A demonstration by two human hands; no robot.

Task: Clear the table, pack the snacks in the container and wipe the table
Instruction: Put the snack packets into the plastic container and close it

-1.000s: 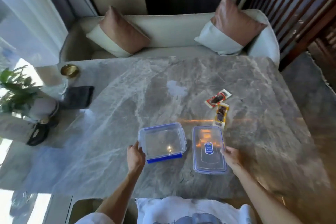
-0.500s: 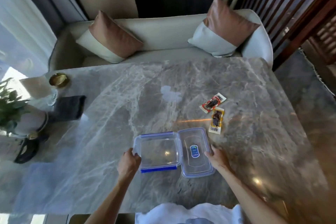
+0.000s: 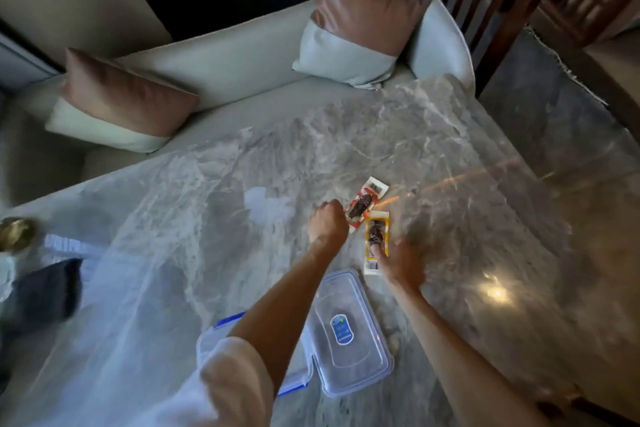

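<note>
Container sits nearest me, open and mostly hidden under my left forearm, its lid flat just beside it on the marble table. Just beyond the lid my right hand is spread, one fingertip resting on the yellow snack packet. Slightly farther and to its left, my left hand is curled against the near end of the red snack packet. Blur hides whether it pinches it.

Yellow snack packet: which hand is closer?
Right. The right hand touches the yellow snack packet at its near end; the left hand is at the red snack packet beside it.
</note>
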